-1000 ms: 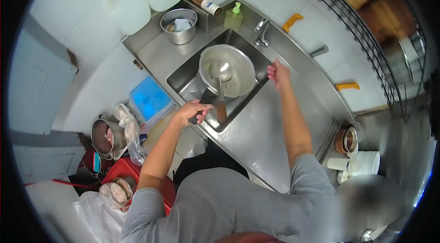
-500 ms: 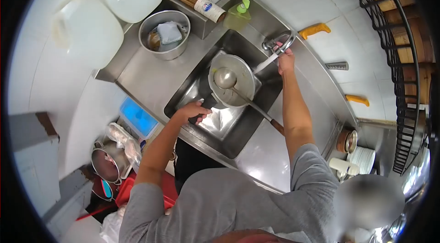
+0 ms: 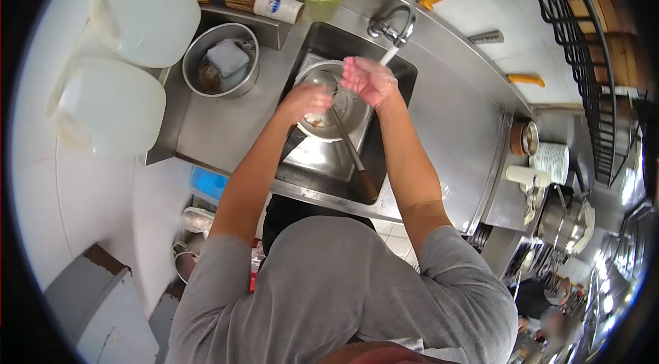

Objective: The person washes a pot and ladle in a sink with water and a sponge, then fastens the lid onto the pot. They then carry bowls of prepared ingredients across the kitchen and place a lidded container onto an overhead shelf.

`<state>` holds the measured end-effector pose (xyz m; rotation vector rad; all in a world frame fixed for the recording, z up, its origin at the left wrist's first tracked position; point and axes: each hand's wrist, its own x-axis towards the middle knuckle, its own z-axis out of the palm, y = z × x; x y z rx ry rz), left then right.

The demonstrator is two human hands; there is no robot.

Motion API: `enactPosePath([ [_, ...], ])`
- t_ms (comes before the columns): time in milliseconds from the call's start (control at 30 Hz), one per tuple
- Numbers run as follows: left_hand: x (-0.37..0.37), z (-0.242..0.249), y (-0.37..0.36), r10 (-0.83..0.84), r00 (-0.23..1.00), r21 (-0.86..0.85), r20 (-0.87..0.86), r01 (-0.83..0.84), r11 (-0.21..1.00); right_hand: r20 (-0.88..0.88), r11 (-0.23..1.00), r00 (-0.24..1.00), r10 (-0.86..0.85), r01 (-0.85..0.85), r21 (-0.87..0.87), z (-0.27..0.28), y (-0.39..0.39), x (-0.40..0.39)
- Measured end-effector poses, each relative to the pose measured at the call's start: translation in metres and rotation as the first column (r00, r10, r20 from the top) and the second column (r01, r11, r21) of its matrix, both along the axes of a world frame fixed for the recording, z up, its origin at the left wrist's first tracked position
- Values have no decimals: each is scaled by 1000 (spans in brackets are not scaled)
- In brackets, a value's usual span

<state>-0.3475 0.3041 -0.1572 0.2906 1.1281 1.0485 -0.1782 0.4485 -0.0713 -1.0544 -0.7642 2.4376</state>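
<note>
Nearest your body, the ladle's brown grip (image 3: 368, 188) lies toward the near right corner of the sink (image 3: 316, 158); whether it touches the side wall, cannot tell. From there the ladle (image 3: 350, 148) runs on a slant, away from you and leftward, its long axis crossing the right part of the near rim of the pot (image 3: 358, 117), which sits in the sink. Shaft passes below and between your hands. Left hand (image 3: 310, 102): over the pot's left side, blurred; finger spread and contact with the shaft not readable. It is the nearer hand, shaft just to the right of its fingertips. Right hand (image 3: 371, 81): over the pot's far right rim, palm exposed, fingers extended and close together, nothing held; shaft lies to its left and nearer you. Ladle's bowl end (image 3: 319, 78) points far-left, inside the pot, just beyond your left fingers. Farther off, water (image 3: 389, 56) falls from the faucet (image 3: 396, 33) beside your right hand. Soap bottle (image 3: 321, 4) stands upright behind the sink.
</note>
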Motion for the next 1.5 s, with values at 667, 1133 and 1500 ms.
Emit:
enactPosePath([
  [667, 71, 103, 132, -421, 906, 118, -54, 424, 898, 306, 918, 920, 245, -118, -379, -58, -206, 93],
  [1133, 56, 126, 116, -223, 246, -55, -943, 545, 836, 358, 979, 913, 197, -202, -25, 128, -190, 221],
  [1500, 64, 85, 133, -585, 557, -374, -589, 453, 809, 912, 29, 265, -313, -957, 289, 174, -214, 267],
])
